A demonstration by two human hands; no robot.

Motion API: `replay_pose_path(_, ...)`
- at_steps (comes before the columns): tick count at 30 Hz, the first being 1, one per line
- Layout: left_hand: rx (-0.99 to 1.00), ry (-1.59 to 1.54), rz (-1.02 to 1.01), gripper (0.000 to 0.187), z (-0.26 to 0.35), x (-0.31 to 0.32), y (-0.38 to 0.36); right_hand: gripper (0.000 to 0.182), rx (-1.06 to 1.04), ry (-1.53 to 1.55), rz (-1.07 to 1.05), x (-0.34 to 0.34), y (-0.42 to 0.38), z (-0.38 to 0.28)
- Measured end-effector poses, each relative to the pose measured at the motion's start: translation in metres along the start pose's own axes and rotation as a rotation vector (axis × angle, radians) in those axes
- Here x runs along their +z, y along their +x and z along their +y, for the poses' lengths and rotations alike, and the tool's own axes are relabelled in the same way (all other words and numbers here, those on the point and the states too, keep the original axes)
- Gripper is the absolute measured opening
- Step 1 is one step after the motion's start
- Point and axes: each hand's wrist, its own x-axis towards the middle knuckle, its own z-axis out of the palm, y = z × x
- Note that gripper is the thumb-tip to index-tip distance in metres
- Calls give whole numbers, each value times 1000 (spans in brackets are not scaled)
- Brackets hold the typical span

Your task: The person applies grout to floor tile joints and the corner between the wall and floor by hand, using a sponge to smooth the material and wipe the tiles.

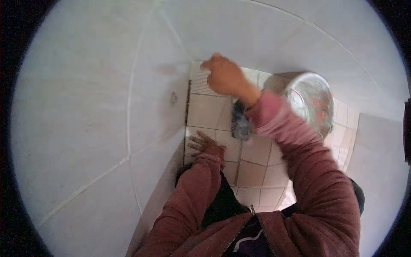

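My left hand [207,144] lies with its fingers spread on the floor tiles [205,110], near the foot of the left wall. Above the tiles close to the far corner is my right hand [224,76]. Its fingers are curled and pressed together at the tips, slightly blurred; whatever they may hold is too small or hidden to make out. Between the two hands a dark, flat, block-like object [240,124] rests on the floor, partly covered by my right forearm. Neither hand touches it.
A white bucket [311,75] with pale and orange contents stands right of my right forearm, against the far wall [274,38]. Large grey tiles cover the left wall [85,107]. A dark gap [187,103] runs along the floor's left edge.
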Motion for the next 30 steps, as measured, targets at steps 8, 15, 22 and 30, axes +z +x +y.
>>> replay_pose_path(8,11,219,176,106,-4,28,9,27,28,-327,-1064,-189,-93,106)
replay_pose_path(15,-147,375,793,91,-10,89,58,19,-2,-226,-777,-91,-202,239)
replay_pose_path(22,-253,758,449,75,-9,63,45,19,-137,-412,-925,-46,-217,263)
replay_pose_path(30,-102,-6,401,113,4,45,32,23,-85,-385,-1006,-23,-220,279)
